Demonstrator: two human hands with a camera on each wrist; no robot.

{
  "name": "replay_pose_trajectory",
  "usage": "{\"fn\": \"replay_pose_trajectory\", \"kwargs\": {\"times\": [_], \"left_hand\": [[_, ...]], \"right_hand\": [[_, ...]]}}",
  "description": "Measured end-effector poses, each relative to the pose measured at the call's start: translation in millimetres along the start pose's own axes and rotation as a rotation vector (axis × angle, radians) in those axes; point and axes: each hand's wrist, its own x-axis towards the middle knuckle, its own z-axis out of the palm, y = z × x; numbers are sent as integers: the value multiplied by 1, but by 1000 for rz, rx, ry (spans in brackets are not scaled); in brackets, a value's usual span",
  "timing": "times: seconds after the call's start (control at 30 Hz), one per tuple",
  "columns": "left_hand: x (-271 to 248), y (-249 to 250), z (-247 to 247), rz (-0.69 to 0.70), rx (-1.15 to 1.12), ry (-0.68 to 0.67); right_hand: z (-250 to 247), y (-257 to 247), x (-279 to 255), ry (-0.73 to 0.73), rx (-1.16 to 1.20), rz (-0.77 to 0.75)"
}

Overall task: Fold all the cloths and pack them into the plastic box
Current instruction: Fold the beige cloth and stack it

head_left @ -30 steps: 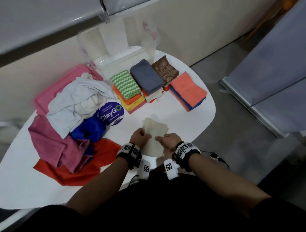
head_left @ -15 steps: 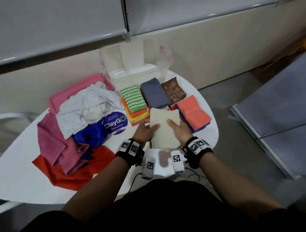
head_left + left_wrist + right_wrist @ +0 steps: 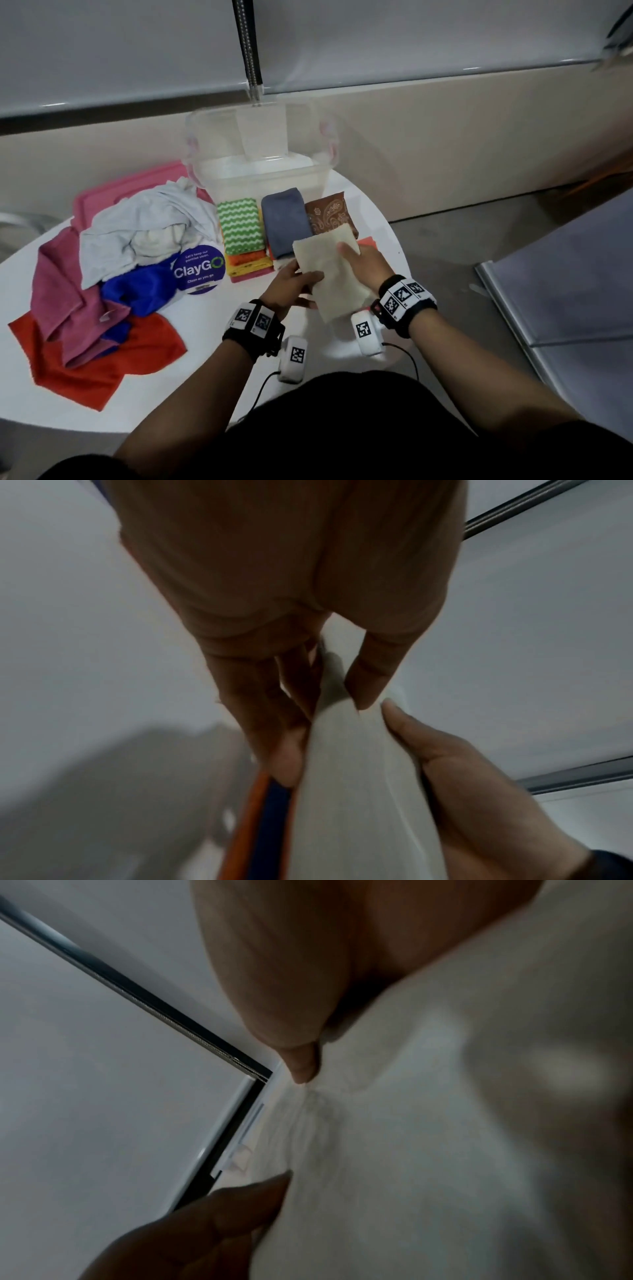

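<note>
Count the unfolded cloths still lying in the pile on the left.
5 visible: grey-white on top at the back, blue in front of it, mauve at the left, red underneath at the front, cream tucked inside the grey-white. Others may be hidden.

folded stacks (image 3: 274,233) before box (image 3: 260,171), loose pile (image 3: 113,260) apparently left

1. A round white worktop (image 3: 191,394) is set against a beige lower wall (image 3: 445,144).
2. Pale grey panels (image 3: 411,34) are seen above it.
3. Grey concrete floor (image 3: 442,274) is seen to the right.
</note>
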Motion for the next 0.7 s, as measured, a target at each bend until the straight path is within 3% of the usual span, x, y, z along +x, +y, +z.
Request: {"fn": "replay_pose_trajectory", "kwargs": {"times": [0.13,0.27,0.37,0.47,0.6,0.7], "left_hand": [[18,7,32,-17,-16,0],[37,-10,63,-102,4,44],[47,-28,76,-159,135,115],[49,-38,78,-119,310,206],[41,-32,78,85,573,306],[36,-28,83,519,1019,482]], "right_hand": [[-37,20,17,36,17,81],[-55,48,34,59,-163,105],[-51,67,39,19,-260,119],[-49,70,41,10,-286,145],[-49,78,45,190,-261,68],[-49,81,43,232,-148,42]]}}
